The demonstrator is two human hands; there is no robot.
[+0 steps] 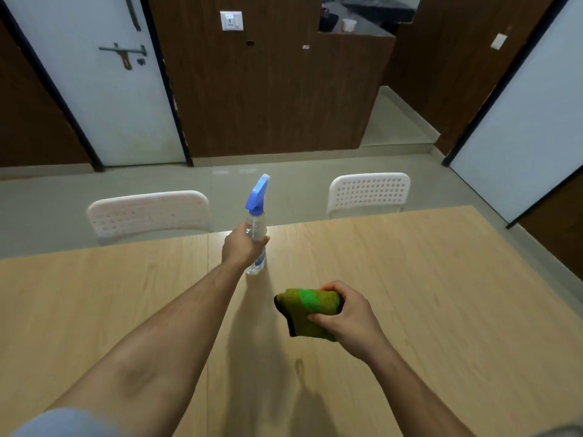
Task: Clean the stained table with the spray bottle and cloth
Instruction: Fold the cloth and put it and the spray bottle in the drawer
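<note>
Head view: left hand (243, 247) fingers wrapped bottle (256, 228), upright on bench (441, 294); right hand (350, 320) fingers clutched cloth (310, 310), nearer the person, right of bottle.

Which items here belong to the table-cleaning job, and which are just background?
Job:
- spray bottle, held by the left hand
- cloth, held by the right hand
- table

Background:
- left chair
- right chair
- door
- wall socket
- cup on the far counter
</note>
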